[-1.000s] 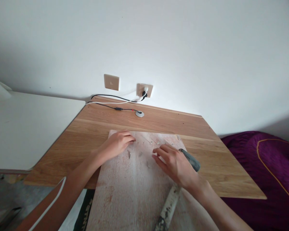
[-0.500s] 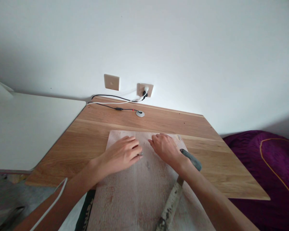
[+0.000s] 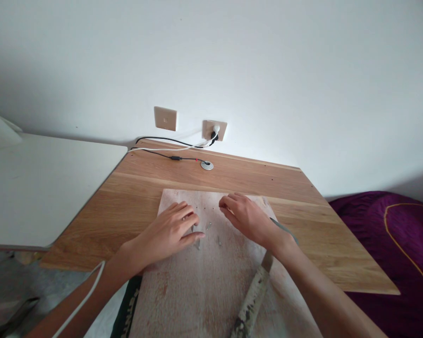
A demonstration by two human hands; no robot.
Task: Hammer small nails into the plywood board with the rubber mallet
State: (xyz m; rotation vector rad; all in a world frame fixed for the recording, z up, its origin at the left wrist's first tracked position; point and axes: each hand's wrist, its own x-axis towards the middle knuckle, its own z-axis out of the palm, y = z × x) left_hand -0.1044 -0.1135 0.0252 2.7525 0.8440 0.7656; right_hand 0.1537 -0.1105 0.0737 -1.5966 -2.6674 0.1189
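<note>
My left hand (image 3: 179, 227) hovers low over the left side of a pale, worn wooden board (image 3: 183, 291), thumb and fingers apart. Small nails lie just by its fingertips, among them one nail (image 3: 198, 244) below the thumb and another nail (image 3: 208, 226) to the right. A further nail (image 3: 219, 241) rests nearer the middle. Over the board's far right part is my right hand (image 3: 245, 216), its fingers curled together; anything in them is hidden. A hammer with a chipped white handle (image 3: 252, 295) lies on the board, its dark head partly covered by my right forearm.
A row of small dark spots (image 3: 204, 208) runs near the board's far edge. The board sits on a wooden desk (image 3: 331, 253). Behind are cables (image 3: 162, 149), a grommet (image 3: 207, 165) and a wall socket (image 3: 223, 131). A white surface (image 3: 56, 188) is left, purple fabric (image 3: 359, 220) right.
My left hand has drawn back left and opened, showing nails on the board beside it. My right hand stays near the same spot, its fingers curled more tightly.
</note>
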